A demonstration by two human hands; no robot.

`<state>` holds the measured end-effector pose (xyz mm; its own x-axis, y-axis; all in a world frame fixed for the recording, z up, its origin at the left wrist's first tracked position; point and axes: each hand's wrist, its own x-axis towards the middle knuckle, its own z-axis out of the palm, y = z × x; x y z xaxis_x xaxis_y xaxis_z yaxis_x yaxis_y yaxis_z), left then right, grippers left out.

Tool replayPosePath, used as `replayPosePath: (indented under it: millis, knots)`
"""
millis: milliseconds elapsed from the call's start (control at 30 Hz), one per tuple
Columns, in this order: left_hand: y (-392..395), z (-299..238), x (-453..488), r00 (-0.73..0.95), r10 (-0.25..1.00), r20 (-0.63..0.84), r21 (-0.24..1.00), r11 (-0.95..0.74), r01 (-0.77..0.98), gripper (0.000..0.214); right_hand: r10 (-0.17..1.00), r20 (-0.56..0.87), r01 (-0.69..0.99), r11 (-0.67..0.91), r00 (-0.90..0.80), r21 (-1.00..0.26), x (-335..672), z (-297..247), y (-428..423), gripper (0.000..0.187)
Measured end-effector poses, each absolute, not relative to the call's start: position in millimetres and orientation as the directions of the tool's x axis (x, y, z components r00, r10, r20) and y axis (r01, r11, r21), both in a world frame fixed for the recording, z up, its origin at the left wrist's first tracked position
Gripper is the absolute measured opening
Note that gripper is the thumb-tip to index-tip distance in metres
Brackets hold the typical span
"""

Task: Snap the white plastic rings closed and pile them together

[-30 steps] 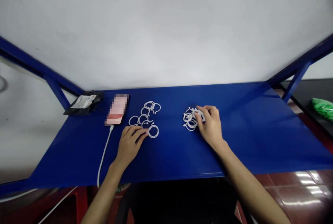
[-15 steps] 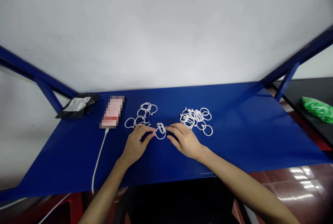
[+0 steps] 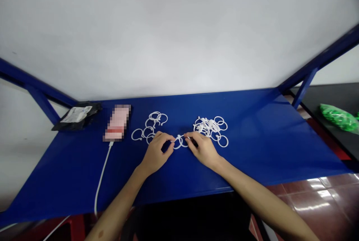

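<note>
Two piles of white plastic rings lie on a blue metal shelf: a left pile and a right pile. Between the piles, my left hand and my right hand meet over a white ring. Both hands pinch it from either side, fingers closed on it, just above the shelf surface.
A phone with a white cable lies left of the rings. A black packet sits at the far left corner. Blue frame posts rise at both ends. A green bag lies on a black surface to the right.
My right hand left the right pile and came to the middle. My left hand slid one ring from the left pile to the centre, and both hands now pinch it.
</note>
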<state>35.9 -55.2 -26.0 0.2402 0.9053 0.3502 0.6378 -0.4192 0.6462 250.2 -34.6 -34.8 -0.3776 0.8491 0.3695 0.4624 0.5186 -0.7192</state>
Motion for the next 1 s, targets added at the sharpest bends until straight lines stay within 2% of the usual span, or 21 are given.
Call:
replayPosePath:
  millis: [133, 467, 600, 667, 733, 833, 900, 1000]
  knots:
    - [-55, -26, 33, 0.174, 0.895, 0.411, 0.619, -0.414, 0.668, 0.010, 0.866, 0.366, 0.475, 0.495, -0.341, -0.728, 255, -30, -35, 0.016]
    - [-53, -30, 29, 0.082, 0.902, 0.424, 0.571, -0.336, 0.749, 0.014, 0.888, 0.367, 0.495, 0.460, -0.278, -0.737, 259, -26, -36, 0.016]
    - [-52, -31, 26, 0.085, 0.869, 0.487, 0.447, -0.332, 0.831, 0.020, 0.888, 0.383, 0.481, 0.459, -0.254, -0.747, 260, -21, -37, 0.014]
    - [-54, -29, 29, 0.087, 0.838, 0.538, 0.406, -0.348, 0.845, 0.020, 0.861, 0.424, 0.429, 0.507, -0.280, -0.747, 260, -18, -38, 0.012]
    - [-57, -27, 34, 0.088, 0.841, 0.534, 0.469, -0.381, 0.797, 0.016, 0.803, 0.496, 0.354, 0.593, -0.332, -0.723, 261, -15, -38, 0.011]
    - [-60, -23, 42, 0.128, 0.912, 0.390, 0.691, -0.381, 0.614, 0.019, 0.703, 0.606, 0.294, 0.708, -0.372, -0.642, 262, -15, -39, 0.019]
    - [-62, -22, 46, 0.182, 0.939, 0.291, 0.807, -0.344, 0.480, 0.025, 0.655, 0.650, 0.311, 0.755, -0.386, -0.577, 263, -16, -40, 0.025]
    - [-65, -22, 51, 0.249, 0.941, 0.228, 0.883, -0.308, 0.356, 0.034, 0.618, 0.679, 0.371, 0.784, -0.397, -0.497, 264, -18, -43, 0.029]
